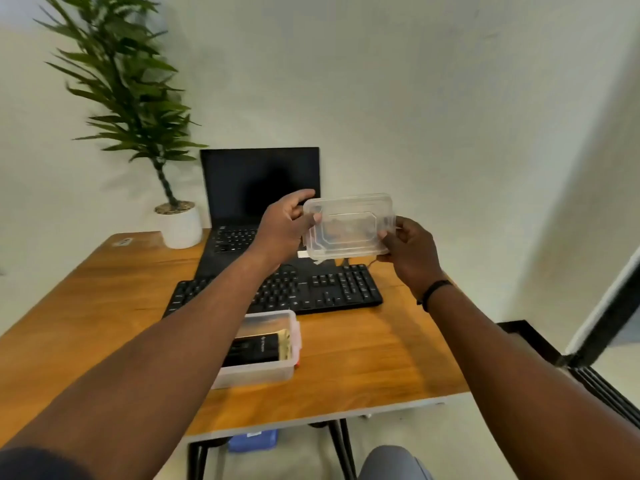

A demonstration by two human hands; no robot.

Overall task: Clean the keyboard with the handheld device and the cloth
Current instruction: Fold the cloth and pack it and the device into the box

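A black keyboard [332,289] lies across the middle of the wooden desk [363,358]. In front of it stands an open clear plastic box [273,370]. Inside lies a black handheld device [256,348] next to something yellowish [284,344]. Above the keyboard I hold the clear plastic lid [349,225] in the air. My left hand [285,225] grips its left edge, and my right hand [412,251] pinches its right edge. My left forearm hides part of the keyboard and the box.
An open black laptop [259,181] stands behind the keyboard. A potted plant in a white pot [181,226] sits at the desk's back left. A small white object [123,241] lies at the far left corner. A blue object [254,439] is under the desk.
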